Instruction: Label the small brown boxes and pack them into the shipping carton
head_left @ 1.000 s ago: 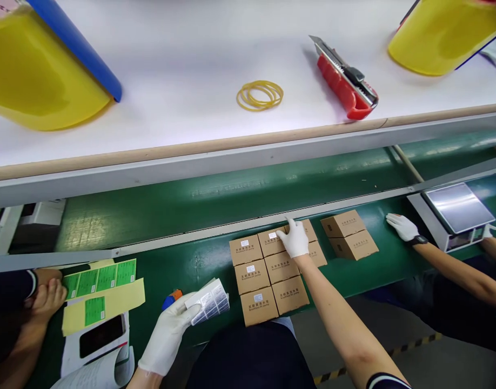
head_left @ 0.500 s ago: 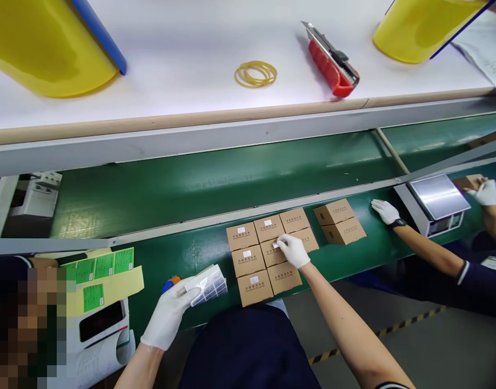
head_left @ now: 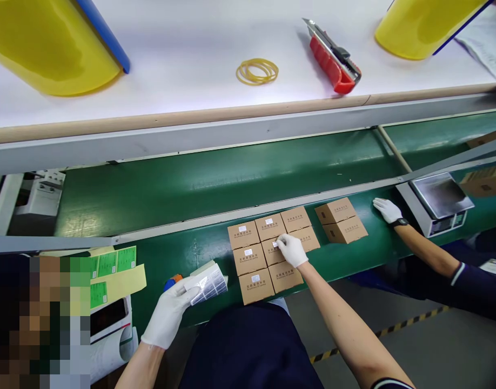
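My left hand, in a white glove, is closed around a curled sheet of silver labels. Its backing bends over my fingers. Several brown cardboard boxes lie side by side in a block on the green bench, and some carry a small white label near the top edge. Over the middle box, my gloved right hand has its fingers pinched at a small white label. That label touches or nearly touches the box; I cannot tell whether it is stuck down. Part of the box behind my fingers is hidden.
Two more boxes stand right of the block. Beyond them rest a co-worker's gloved hand and a scale. Left are green labels and a phone. A red cutter and rubber bands lie on the shelf.
My hands keep almost the same pose, with the right still at the middle box. At the far right, a box beside the scale has moved right; the hand on it has left view.
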